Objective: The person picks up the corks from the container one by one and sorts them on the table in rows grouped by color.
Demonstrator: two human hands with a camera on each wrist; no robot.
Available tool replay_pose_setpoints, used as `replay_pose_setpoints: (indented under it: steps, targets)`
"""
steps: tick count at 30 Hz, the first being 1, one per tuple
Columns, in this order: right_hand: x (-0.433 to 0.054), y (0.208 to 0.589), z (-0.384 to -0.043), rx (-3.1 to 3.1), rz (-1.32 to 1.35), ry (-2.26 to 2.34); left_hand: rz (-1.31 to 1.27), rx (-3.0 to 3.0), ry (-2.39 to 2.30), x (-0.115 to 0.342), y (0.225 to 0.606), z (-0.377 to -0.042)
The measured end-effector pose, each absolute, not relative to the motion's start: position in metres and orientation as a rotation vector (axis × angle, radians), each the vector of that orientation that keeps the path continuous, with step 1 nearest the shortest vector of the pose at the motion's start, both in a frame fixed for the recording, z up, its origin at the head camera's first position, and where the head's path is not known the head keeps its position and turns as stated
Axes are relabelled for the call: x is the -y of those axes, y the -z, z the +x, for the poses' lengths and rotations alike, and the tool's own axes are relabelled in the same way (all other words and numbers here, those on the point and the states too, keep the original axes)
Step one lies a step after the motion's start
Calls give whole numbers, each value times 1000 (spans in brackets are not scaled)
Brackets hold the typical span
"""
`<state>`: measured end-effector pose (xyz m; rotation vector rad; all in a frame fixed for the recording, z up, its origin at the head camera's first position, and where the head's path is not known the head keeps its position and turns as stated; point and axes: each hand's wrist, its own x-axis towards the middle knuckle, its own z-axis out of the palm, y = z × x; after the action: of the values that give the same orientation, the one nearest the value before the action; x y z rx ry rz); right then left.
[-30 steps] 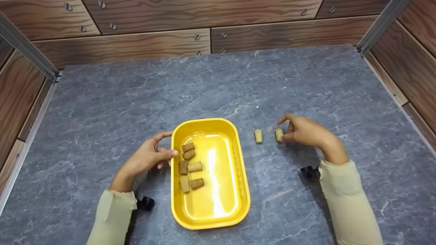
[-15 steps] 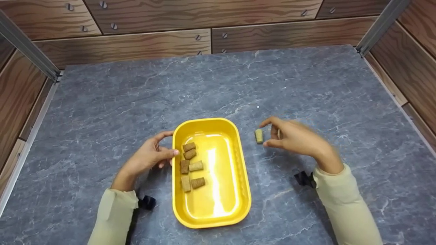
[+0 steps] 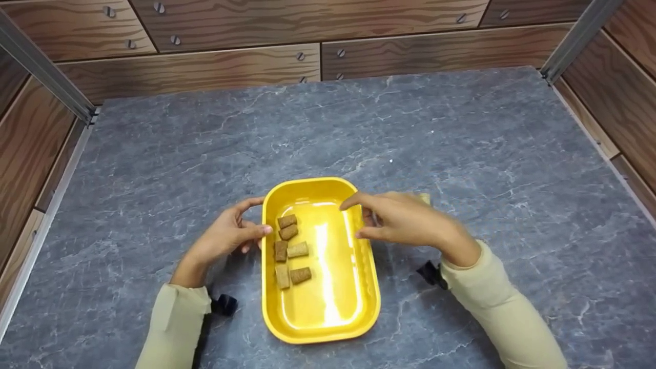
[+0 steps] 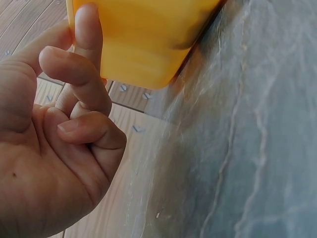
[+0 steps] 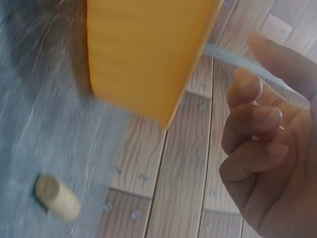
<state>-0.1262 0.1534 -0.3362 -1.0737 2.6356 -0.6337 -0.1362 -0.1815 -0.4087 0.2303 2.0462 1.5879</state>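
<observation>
A yellow rectangular tray sits on the table with several brown and tan corks along its left side. My left hand pinches the tray's left rim, thumb on top. Over the tray's right rim hovers my right hand, thumb and index finger apart, with nothing visible between them. A pale cork peeks out behind the right hand in the head view; the spot of the other table cork is hidden beneath that hand. The right wrist view shows one cork lying on the table.
Grey marbled tabletop surrounds the tray. Wood-patterned panels stand at the back and both sides, with metal posts at the corners. White specks lie beyond the right hand.
My right hand has left the right-hand cork on the table and swept left to the tray's rim. My left hand keeps its hold on the tray, whose corks lie unmoved.
</observation>
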Motion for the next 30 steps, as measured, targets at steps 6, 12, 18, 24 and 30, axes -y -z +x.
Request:
replay_pose_setpoints:
  steps: [6, 12, 18, 24, 30]
  targets:
    - [-132, 335, -123, -2549, -1164, 573, 228, -2037, -1605, 182, 409, -136]
    - [-113, 338, -123, -2459, -1237, 505, 231, -2056, -1591, 182, 410, -136]
    - [-99, 347, -123, -2407, -1292, 436, 208, -2068, -1578, 182, 410, -136]
    - [-86, 357, -123, -2357, -1349, 336, 216, -2074, -1583, 182, 410, -136]
    - [-79, 368, -121, -2364, -1376, 234, 242, -2062, -1591, 181, 409, -136]
